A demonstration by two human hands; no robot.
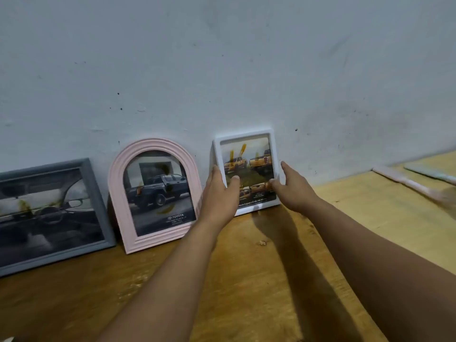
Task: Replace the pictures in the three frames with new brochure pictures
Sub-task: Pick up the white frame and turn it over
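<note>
1. Nearest, two bare forearms extend forward over the wooden tabletop (pixel 246 280); both cast dark shadows on the wood.
2. Further out, the left hand (pixel 219 193) clasps the left edge of the white frame (pixel 246 169); its thumb lies across the glass and its fingers wrap the side.
3. Opposite, the right hand (pixel 293 188) closes on the right edge of that frame; the thumb presses the lower front while the fingers reach behind the rim.
4. Held so, the white frame stands on its lower edge at the back of the tabletop, tilted against the wall (pixel 222 70); it shows a brochure page of yellow pickup trucks.
5. Just left of it, the pink arched frame (pixel 153 193) leans on the wall, showing a grey pickup with a Toyota mark; it is apart from the left hand's wrist, though close.
6. Beyond that to the left, the grey frame (pixel 49 213) leans likewise; it shows a car interior.
7. Assessment: all three frames appear to carry brochure pictures; the task looks nearly finished, with only the seating and release of the white frame left.
8. At far right, a pale strip (pixel 407 181) lies on the tabletop; its nature cannot be determined.
</note>
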